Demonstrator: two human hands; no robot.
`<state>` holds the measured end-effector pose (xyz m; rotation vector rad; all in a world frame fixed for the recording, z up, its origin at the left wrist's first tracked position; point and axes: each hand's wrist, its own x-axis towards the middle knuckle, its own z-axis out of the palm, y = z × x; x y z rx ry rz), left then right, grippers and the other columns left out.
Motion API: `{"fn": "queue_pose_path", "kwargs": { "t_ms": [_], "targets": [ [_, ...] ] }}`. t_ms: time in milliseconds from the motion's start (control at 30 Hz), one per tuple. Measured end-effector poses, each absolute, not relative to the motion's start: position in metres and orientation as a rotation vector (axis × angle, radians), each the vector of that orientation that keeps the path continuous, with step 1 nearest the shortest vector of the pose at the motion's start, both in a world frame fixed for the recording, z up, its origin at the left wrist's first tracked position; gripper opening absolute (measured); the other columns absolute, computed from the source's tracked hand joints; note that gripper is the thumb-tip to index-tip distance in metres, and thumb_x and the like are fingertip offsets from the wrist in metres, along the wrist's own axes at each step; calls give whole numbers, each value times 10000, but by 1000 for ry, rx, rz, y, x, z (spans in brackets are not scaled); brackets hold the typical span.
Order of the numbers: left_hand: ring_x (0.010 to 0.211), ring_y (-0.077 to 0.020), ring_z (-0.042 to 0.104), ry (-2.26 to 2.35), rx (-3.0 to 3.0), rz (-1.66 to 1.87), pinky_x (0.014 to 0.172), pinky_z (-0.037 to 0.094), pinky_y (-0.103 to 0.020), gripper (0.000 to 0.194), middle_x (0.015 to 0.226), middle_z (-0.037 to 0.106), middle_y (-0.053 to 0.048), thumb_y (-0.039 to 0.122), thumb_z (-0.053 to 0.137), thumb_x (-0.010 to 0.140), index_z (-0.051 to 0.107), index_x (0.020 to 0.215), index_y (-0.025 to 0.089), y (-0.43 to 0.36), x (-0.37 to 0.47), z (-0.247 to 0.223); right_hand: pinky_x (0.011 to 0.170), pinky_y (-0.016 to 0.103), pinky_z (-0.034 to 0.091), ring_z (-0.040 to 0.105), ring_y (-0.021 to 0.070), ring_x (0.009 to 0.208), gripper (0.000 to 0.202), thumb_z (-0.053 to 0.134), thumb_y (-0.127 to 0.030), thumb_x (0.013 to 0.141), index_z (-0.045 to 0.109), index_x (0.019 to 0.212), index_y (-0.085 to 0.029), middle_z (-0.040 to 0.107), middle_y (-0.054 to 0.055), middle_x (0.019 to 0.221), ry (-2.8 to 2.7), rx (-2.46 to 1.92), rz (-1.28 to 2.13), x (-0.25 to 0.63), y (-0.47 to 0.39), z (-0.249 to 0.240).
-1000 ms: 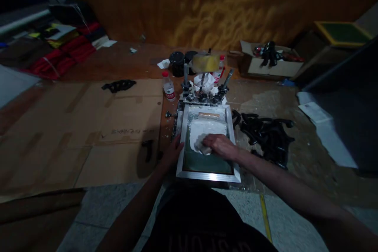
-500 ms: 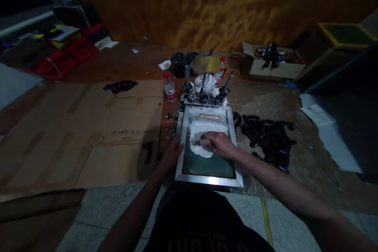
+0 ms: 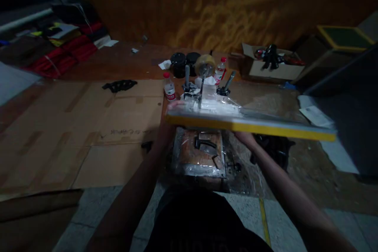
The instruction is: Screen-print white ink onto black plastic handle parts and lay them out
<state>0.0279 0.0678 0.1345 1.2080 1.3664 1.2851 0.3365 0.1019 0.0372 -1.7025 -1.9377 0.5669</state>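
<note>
The screen-printing frame (image 3: 254, 124) is lifted and seen nearly edge-on, its yellow-edged front side running across the middle. My left hand (image 3: 175, 107) is closed at the frame's left end, blurred by motion. Under the frame's lower edge is my right hand (image 3: 245, 138), its fingers mostly hidden, so I cannot tell whether it grips. Below the frame lies a plastic-wrapped brown and silver base board (image 3: 189, 159). A black curved piece (image 3: 206, 143) rests on this board, with a small dark angled mark or part near its right corner.
Behind the frame stand two red-capped bottles (image 3: 169, 88), black jars (image 3: 178, 65), a tape roll (image 3: 205, 66) and clamp handles (image 3: 229, 80). Black pieces (image 3: 274, 151) are piled at right. Cardboard (image 3: 118, 122) covers the left; an open carton (image 3: 274, 69) sits at back right.
The frame has risen from lying flat to edge-on, exposing the base board and black piece. My right hand has left the white ink area; my left hand has moved up with the frame.
</note>
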Motion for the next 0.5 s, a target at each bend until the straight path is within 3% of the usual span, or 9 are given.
{"fn": "queue_pose_path", "kwargs": {
  "t_ms": [167,267,367,500],
  "targets": [
    [858,-190,685,1340,1009,1331,604,553,-261,463,1090,687,-85,520,374,942,508,1270,222,66,44,110,909,346,447,617,266,1052,200,629,-296,895,650,978,-116,688,173,1074,-2464,-1761,570,262,59,13],
    [828,-229,710,1318,807,825,582,568,-311,509,1033,718,-127,565,326,940,532,1226,198,30,64,64,827,326,448,645,264,996,230,527,-217,949,585,1135,-94,689,193,1056,-2387,-1963,660,238,44,22],
    [942,-258,716,1317,689,471,648,596,-377,509,1150,705,-147,513,258,959,505,1301,227,-6,81,22,800,308,454,642,239,967,163,531,-180,937,592,1082,-141,688,146,1037,-2342,-1748,734,219,22,26],
    [1065,-281,679,1552,1052,460,817,565,-378,538,1194,698,-142,349,557,829,526,1355,236,-19,54,-7,838,286,470,630,198,973,74,587,-189,909,636,964,-199,687,71,1018,-2423,-1284,848,230,25,19]
  ]
}}
